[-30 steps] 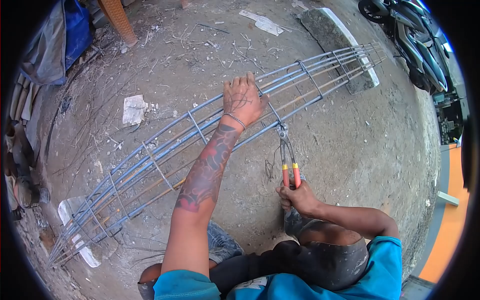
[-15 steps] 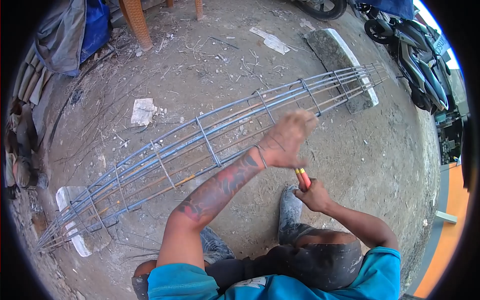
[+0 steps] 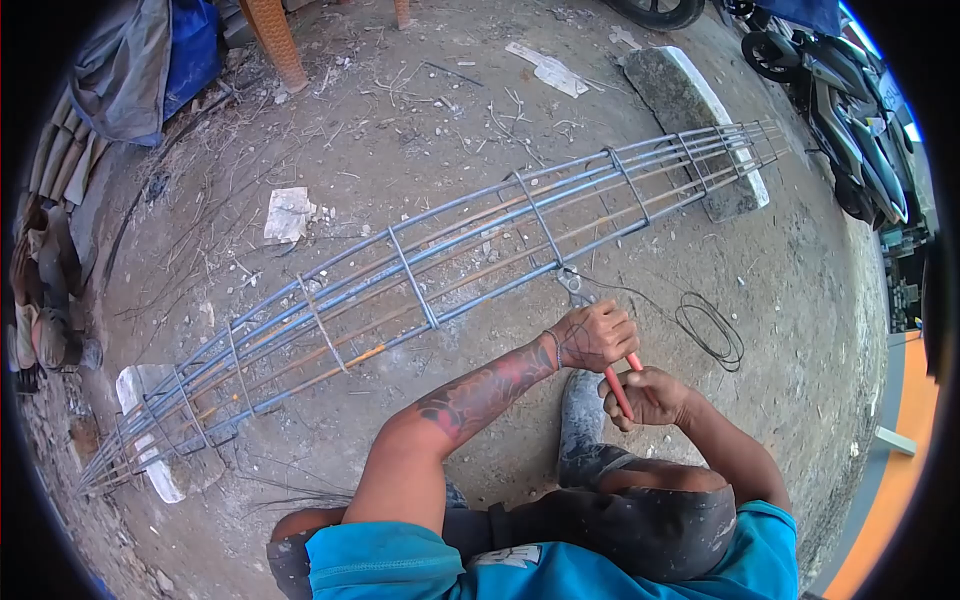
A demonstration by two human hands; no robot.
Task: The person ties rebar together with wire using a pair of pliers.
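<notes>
A long rebar cage (image 3: 480, 237) of bars and square stirrups lies diagonally across the ground before me. Tie-wire pincers (image 3: 616, 392) with red handles reach up to the cage's near bar, their metal head at a stirrup corner. My left hand (image 3: 597, 335) is closed around the pincers below the head, hiding their middle. Closer to my body, my right hand (image 3: 652, 398) grips the handle ends with its fingers curled. Thin dark wire (image 3: 712, 330) runs from near the pincers' head to a loose coil on the right.
Concrete blocks support the cage at the right (image 3: 690, 125) and left (image 3: 150, 440). A motorcycle (image 3: 850, 130) stands at upper right, a tarp (image 3: 120, 75) hangs at upper left. Orange chair legs (image 3: 272, 45), paper scraps and wire bits lie around the dirt ground.
My left hand has come down and closed on the pincers, which now reach the cage's near bar. My right hand has shifted slightly right and down. The wire coil now shows on the ground.
</notes>
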